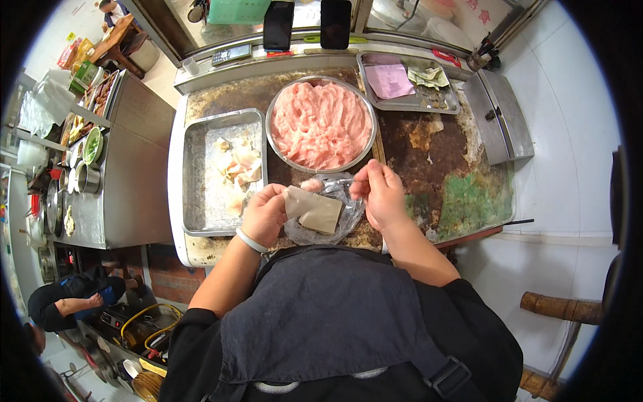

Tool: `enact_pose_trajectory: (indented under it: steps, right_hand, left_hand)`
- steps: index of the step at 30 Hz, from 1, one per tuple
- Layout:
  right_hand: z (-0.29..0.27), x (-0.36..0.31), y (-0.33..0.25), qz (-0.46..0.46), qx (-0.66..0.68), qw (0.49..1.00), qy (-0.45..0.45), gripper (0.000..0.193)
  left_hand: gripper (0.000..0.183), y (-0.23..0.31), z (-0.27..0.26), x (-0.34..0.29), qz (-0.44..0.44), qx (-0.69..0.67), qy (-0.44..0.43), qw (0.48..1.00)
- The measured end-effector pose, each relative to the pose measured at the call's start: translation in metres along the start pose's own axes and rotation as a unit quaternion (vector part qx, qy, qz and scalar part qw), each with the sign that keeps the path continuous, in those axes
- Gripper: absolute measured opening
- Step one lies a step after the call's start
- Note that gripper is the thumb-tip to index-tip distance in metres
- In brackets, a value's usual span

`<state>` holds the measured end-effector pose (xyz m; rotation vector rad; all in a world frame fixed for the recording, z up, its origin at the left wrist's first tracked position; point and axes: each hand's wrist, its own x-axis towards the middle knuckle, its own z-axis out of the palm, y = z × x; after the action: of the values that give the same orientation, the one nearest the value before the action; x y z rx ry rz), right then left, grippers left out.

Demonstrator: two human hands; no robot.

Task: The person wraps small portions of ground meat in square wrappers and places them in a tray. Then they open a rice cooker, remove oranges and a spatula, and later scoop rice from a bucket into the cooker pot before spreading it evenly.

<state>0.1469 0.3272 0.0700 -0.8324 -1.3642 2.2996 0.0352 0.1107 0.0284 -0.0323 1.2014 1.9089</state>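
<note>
My left hand is closed on the edge of a thin, pale dough wrapper. Below that sheet lies a stack of square wrappers on a crumpled clear plastic bag. To the right of the bag, my right hand is raised with its fingers pinched together; whether anything thin sits between them is too small to make out. Just beyond both hands stands a round metal bowl heaped with pink minced meat. On the left, a metal tray holds several folded dumplings.
At the far right of the worktop are a metal tray with banknotes and coins and a metal box. Two phones lean on the window ledge. A steel counter with pots stands left; another person is at lower left.
</note>
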Motion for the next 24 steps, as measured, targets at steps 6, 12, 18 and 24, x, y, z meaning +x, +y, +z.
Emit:
enact_pose_trajectory:
  steps: [6, 12, 18, 24]
  right_hand:
    - [-0.003, -0.029, -0.001, -0.117, -0.173, 0.977, -0.049, 0.040]
    - [0.023, -0.040, 0.000, -0.194, -0.208, 0.952, -0.116, 0.033]
    - [0.030, -0.009, -0.025, -0.404, -0.356, 0.828, -0.159, 0.005]
    - [0.053, 0.058, -0.024, -0.494, -0.462, 0.706, -0.210, 0.006]
  left_hand:
    - [0.008, 0.023, 0.036, -0.017, 0.298, 0.322, -0.035, 0.898]
    - [0.013, 0.022, 0.050, -0.028, 0.375, 0.505, 0.050, 0.776]
    - [0.019, 0.049, 0.001, -0.027, 0.384, 0.489, 0.196, 0.758]
    - [0.030, 0.045, 0.011, -0.024, 0.419, 0.608, 0.085, 0.669]
